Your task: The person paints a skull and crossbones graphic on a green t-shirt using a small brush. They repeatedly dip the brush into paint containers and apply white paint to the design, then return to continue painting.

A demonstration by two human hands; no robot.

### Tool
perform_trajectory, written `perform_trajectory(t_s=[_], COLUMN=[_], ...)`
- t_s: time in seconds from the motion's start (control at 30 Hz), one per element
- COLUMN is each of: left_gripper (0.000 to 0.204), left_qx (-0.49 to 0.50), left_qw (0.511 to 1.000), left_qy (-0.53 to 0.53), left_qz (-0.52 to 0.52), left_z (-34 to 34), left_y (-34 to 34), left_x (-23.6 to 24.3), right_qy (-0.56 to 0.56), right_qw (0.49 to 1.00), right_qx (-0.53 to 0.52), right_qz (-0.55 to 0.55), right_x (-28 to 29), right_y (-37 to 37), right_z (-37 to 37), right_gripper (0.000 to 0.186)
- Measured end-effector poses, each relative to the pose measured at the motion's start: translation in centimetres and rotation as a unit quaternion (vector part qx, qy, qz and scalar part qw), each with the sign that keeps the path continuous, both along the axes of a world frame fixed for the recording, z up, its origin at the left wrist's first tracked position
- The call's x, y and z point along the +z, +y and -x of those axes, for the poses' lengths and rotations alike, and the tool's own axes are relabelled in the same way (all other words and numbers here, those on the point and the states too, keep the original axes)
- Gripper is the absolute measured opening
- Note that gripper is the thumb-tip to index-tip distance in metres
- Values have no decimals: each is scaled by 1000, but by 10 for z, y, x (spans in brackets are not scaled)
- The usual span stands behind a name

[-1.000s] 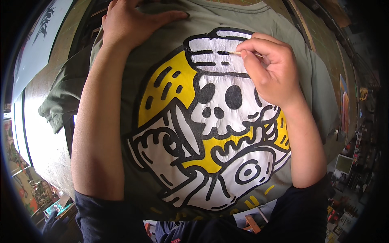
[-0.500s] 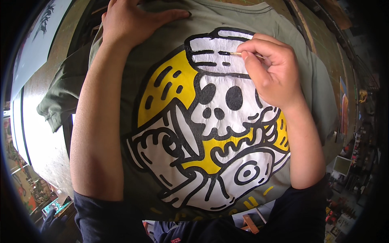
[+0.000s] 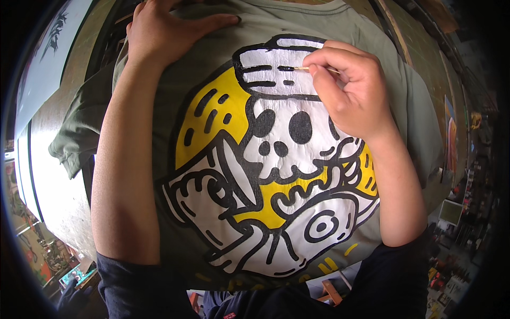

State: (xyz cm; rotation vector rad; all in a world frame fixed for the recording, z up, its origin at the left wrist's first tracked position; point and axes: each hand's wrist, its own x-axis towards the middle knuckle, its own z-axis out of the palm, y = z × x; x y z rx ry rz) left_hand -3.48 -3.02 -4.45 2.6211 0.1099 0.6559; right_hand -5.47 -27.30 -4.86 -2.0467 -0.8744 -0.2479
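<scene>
Shirt [image 3: 199, 56] of olive green cloth: had it spread across most of the view beneath both arms, neckline [image 3: 321, 9] at the far side, probably to bring the whole bold design [image 3: 268, 194] on it within reach. Laid the left hand [image 3: 162, 32] open on the upper left of the cloth, thumb stretched out over the fabric, likely as a weight against slipping or wrinkling; could not make out its other fingertips at the upper edge. Pinched a thin wooden stick [image 3: 302, 68] between thumb and fingers of the right hand [image 3: 353, 90], close to the dark working end, apparently for fine control. Held it almost in line with a short black dash [image 3: 285, 68] on the white cap-like shape [image 3: 263, 76] above the skull [image 3: 280, 119], tip at the mark, perhaps for steadiness. Flanked the design with both forearms [image 3: 127, 154], leaving skull and yellow patch [image 3: 236, 109] in plain sight between, presumably for a clear view. Could not judge any resting contact beneath the right hand.
</scene>
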Motion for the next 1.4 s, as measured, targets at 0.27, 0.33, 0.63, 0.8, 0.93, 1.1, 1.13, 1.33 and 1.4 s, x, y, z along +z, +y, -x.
perform_trajectory(t_s=[0.27, 0.33, 0.63, 0.8, 0.93, 1.1, 1.13, 1.33, 1.4], left_gripper=[53, 53, 52, 52, 52, 54, 54, 54, 53], left_qx=[-2, -19, -4, 1, 5, -10, -6, -7, -4], left_qw=[1000, 1000, 1000, 1000, 999, 1000, 1000, 1000, 1000], left_qy=[-4, -5, 16, 11, 35, 15, 21, 13, 19], left_qz=[-10, -10, -2, -7, 10, 7, 6, 6, 3], left_z=[-1, -5, 0, -2, 3, 2, 3, 2, 2], left_y=[5, 9, 0, 5, -6, -1, -2, -1, -2], left_x=[-4, -7, 1, -3, 8, 6, 8, 5, 5], right_qy=[-1, -2, -4, -12, -6, -7, -7, 42, 33], right_qw=[1000, 1000, 1000, 1000, 1000, 1000, 1000, 997, 998], right_qx=[-9, -9, -5, -4, -13, -8, -6, -34, -32], right_qz=[-11, -10, -2, -4, -12, -7, -4, -54, -44], right_x=[-2, -3, -2, -1, -2, 2, 2, 1, 1], right_y=[1, 1, -1, 0, -2, -2, -2, -3, -3], right_z=[0, 0, 0, -1, -2, -2, -2, -1, -1], right_gripper=[7, 7, 8, 8, 8, 8, 8, 10, 10])
